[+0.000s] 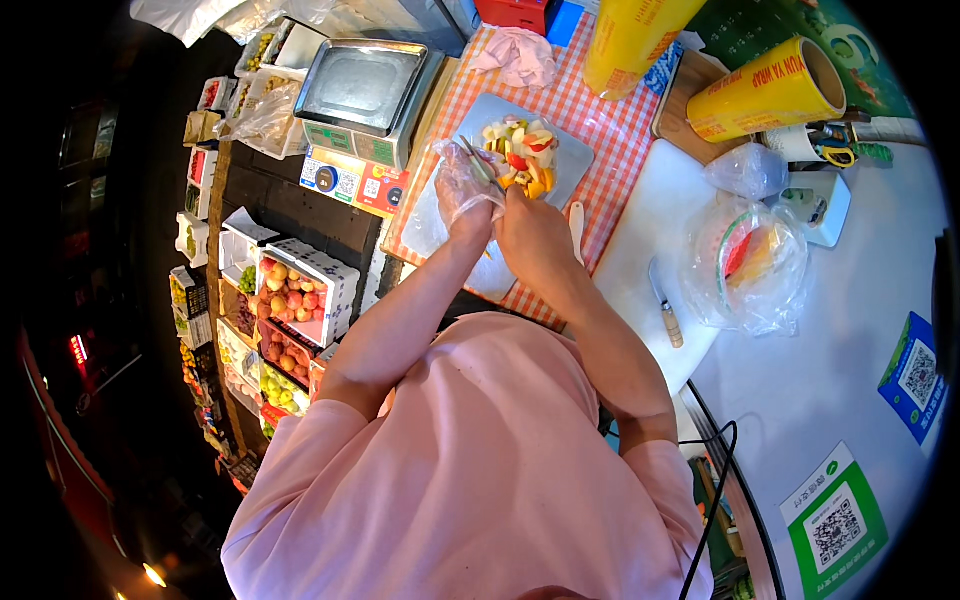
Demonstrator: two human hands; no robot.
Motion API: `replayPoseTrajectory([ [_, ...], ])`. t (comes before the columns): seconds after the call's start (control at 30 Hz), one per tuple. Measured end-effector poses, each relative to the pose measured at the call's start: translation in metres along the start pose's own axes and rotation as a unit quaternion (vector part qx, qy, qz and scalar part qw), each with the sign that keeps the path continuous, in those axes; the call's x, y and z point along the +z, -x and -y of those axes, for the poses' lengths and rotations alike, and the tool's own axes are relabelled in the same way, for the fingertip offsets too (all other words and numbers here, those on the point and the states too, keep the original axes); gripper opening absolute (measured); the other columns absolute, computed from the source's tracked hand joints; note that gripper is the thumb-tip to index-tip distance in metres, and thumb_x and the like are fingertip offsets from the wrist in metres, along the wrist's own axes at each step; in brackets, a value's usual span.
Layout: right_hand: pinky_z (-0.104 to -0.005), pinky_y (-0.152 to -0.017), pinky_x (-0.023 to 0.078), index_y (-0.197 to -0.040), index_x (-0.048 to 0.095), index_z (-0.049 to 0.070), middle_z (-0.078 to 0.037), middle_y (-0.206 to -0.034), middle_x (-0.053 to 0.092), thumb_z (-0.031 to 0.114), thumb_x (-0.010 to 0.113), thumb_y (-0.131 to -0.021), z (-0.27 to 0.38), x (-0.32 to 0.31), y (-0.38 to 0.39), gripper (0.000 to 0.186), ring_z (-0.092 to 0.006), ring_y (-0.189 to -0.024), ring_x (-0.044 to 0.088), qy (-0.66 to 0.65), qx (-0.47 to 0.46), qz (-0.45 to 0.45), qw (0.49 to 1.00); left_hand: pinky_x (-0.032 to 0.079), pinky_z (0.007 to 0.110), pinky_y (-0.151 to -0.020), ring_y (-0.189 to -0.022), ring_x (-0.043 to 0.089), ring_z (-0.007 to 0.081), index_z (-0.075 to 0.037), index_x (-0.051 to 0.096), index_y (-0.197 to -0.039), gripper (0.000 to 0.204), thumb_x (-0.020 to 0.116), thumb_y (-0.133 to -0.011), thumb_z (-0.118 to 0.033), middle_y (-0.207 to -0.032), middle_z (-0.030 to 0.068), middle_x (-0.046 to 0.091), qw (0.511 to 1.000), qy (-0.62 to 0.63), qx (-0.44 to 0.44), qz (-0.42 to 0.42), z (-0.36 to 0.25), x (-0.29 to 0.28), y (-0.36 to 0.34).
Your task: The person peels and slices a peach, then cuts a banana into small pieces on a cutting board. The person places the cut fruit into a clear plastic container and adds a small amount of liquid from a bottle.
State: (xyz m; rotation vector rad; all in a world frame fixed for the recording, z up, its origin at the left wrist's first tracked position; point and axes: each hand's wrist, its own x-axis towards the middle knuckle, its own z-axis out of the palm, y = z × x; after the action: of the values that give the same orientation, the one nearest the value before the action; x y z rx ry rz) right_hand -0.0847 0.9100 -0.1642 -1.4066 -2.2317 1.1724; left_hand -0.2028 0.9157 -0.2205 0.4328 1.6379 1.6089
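My left hand point(466, 188) wears a clear plastic glove, its fingers curled around something I cannot make out. Close against it, my bare right hand point(533, 232) grips a knife point(478, 160) whose thin blade points up and left across the glove. Just beyond both hands lies a heap of cut fruit point(522, 152) in white, red and yellow pieces. It rests on a pale grey-blue board point(573, 150) over a red-and-white checked cloth point(622, 150). A white-handled tool point(577, 228) lies beside my right hand.
A scale point(365, 88) stands at left, above fruit boxes point(300, 292). At right, a wooden-handled knife point(668, 318) lies on a white cutting board point(630, 262), beside bagged watermelon point(742, 258). Yellow wrap rolls point(765, 92) and a crumpled pink cloth point(517, 57) are at the back.
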Motion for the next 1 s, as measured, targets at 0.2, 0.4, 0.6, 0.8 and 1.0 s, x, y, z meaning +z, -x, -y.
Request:
replayPoseTrajectory([
  [0.2,-0.0508,-0.069,0.054,-0.095,0.057,-0.005,-0.027,-0.079,0.068,0.011,0.06,-0.091,-0.001,0.003,-0.012,0.017,-0.0421,-0.076,0.069,0.022,0.002,0.017,1.0,0.048,0.029,-0.061,-0.067,0.056,0.0121,-0.011,0.057,-0.089,0.044,0.044,-0.106,-0.05,-0.076,0.0026,0.058,0.996,0.066,-0.045,0.033,0.018,-0.011,-0.006],
  [0.4,-0.0483,-0.069,0.057,-0.095,0.061,-0.004,-0.025,-0.08,0.07,0.012,0.058,-0.092,-0.007,0.002,-0.02,0.016,-0.0401,-0.077,0.071,0.068,-0.002,0.011,0.998,0.05,0.031,-0.065,-0.069,0.061,0.0151,-0.004,0.064,-0.088,0.055,0.04,-0.107,-0.051,-0.078,0.0066,0.065,0.996,-0.072,0.003,0.049,0.012,-0.01,-0.015],
  [0.6,-0.0444,-0.065,0.059,-0.095,0.062,-0.002,-0.022,-0.079,0.071,0.011,0.058,-0.09,-0.015,-0.003,-0.022,0.015,-0.035,-0.074,0.073,0.154,-0.046,-0.016,0.987,0.05,0.03,-0.067,-0.068,0.059,0.015,-0.003,0.065,-0.089,0.057,0.037,-0.108,-0.049,-0.08,0.007,0.066,0.996,0.008,-0.045,0.076,0.019,-0.01,-0.03],
  [0.8,-0.0523,-0.066,0.055,-0.096,0.062,-0.002,-0.024,-0.079,0.069,0.024,0.049,-0.102,-0.029,0.004,-0.029,0.029,-0.0407,-0.073,0.069,0.041,0.037,-0.005,0.998,0.048,0.03,-0.064,-0.066,0.058,0.0166,-0.005,0.063,-0.094,0.051,0.038,-0.108,-0.047,-0.078,0.0075,0.064,0.983,0.068,-0.153,0.07,0.018,-0.005,-0.034],
  [1.0,-0.0415,-0.05,0.047,-0.095,0.06,-0.001,-0.016,-0.068,0.063,0.03,0.049,-0.103,-0.062,0.02,-0.033,0.034,-0.028,-0.054,0.061,-0.16,0.044,-0.013,0.986,0.046,0.03,-0.061,-0.068,0.057,0.0166,-0.007,0.061,-0.103,0.033,0.053,-0.104,-0.04,-0.078,0.0052,0.059,0.959,0.14,-0.242,0.046,0.004,-0.004,-0.024],
])
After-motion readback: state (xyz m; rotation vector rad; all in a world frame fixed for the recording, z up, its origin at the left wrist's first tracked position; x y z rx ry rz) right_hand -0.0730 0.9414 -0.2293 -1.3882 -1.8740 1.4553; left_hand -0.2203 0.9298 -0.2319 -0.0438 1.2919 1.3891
